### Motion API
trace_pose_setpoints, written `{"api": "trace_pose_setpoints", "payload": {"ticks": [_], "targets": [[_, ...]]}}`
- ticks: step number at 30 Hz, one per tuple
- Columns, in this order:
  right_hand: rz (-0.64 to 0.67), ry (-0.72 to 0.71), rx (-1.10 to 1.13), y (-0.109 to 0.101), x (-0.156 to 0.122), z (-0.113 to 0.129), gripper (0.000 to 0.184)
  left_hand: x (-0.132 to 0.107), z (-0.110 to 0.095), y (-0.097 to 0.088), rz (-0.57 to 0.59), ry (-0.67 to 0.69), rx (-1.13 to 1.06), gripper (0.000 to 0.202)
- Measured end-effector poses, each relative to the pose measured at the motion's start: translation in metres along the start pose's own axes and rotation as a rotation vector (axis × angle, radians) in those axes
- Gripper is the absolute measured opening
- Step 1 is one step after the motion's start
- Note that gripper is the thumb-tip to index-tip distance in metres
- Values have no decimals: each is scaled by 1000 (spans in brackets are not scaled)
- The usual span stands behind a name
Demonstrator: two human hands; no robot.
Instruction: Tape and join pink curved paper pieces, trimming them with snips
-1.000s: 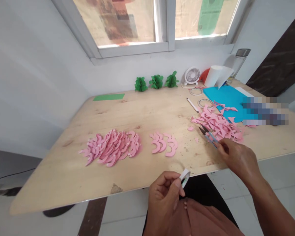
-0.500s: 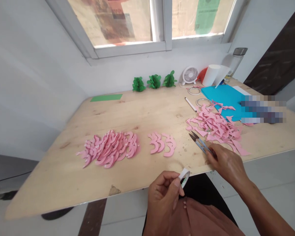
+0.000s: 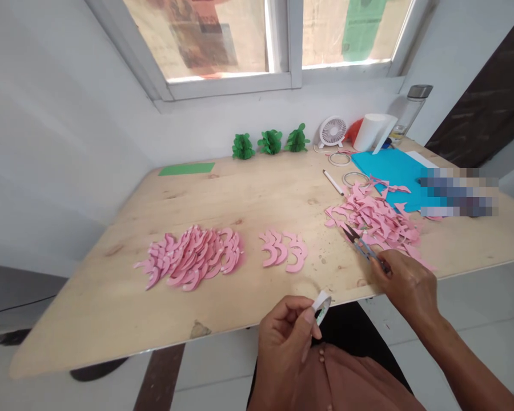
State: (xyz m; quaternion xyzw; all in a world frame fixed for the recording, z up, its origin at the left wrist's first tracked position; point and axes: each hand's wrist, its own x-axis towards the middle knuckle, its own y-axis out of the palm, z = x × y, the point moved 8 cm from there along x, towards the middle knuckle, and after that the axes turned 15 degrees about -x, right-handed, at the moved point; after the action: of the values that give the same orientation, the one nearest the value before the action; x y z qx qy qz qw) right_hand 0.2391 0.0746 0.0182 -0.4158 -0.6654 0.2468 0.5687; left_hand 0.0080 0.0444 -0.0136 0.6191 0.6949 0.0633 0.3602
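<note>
Near the table's front edge my left hand (image 3: 285,331) pinches a narrow roll of white tape (image 3: 323,305) between thumb and fingers. My right hand (image 3: 406,279) is closed around the handles of thread snips (image 3: 362,245), whose dark blades point up and left beside a heap of pink paper scraps (image 3: 379,217). Between the hands and further in lie a few curved pink paper pieces (image 3: 295,254). A large pile of similar curved pink pieces (image 3: 197,257) lies to their left, with whitish patches on some of them.
Three green paper figures (image 3: 270,142) stand along the wall by a small white fan (image 3: 333,132). Behind the scraps are blue sheets (image 3: 394,165), tape rings (image 3: 355,180), a white pen (image 3: 333,182), a paper roll (image 3: 370,132) and a glass bottle (image 3: 410,114). A green strip (image 3: 187,169) lies back left.
My right hand has moved the snips rightward and slightly up, closer to the pink scraps. My left hand stays nearly still with the tape roll.
</note>
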Motion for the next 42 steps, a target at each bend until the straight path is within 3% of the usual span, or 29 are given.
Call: {"api": "trace_pose_setpoints", "payload": {"ticks": [5, 10, 16, 19, 26, 30, 34, 36, 38, 40, 42], "targets": [[16, -156, 26, 1, -1, 14, 25, 1, 0, 2, 5, -13, -1, 33], [45, 3, -76, 10, 8, -6, 30, 2, 2, 2, -18, -29, -23, 33], [79, -73, 35, 9, 30, 35, 27, 0, -2, 5, -11, 7, -17, 33], [146, -73, 22, 15, 41, 43, 23, 0, -4, 2, -23, 8, -26, 32], [163, 69, -10, 21, 33, 2, 21, 5, -1, -2, -13, -22, -27, 33], [178, 261, 303, 11, 20, -16, 21, 7, -1, -2, 8, -15, -42, 33], [214, 545, 899, 8, 9, -19, 20, 15, -6, 1, 70, 7, -64, 32], [228, 658, 1211, 10, 6, -10, 19, 20, -10, 4, 92, 25, -70, 30], [328, 714, 1456, 15, 3, 8, 16, 24, -13, 9, 110, 26, -69, 28], [406, 740, 1636, 17, 1, 25, 16, 26, -15, 13, 117, 24, -68, 25], [382, 764, 1771, 15, 0, 32, 15, 28, -16, 16, 111, 30, -66, 21]]}}
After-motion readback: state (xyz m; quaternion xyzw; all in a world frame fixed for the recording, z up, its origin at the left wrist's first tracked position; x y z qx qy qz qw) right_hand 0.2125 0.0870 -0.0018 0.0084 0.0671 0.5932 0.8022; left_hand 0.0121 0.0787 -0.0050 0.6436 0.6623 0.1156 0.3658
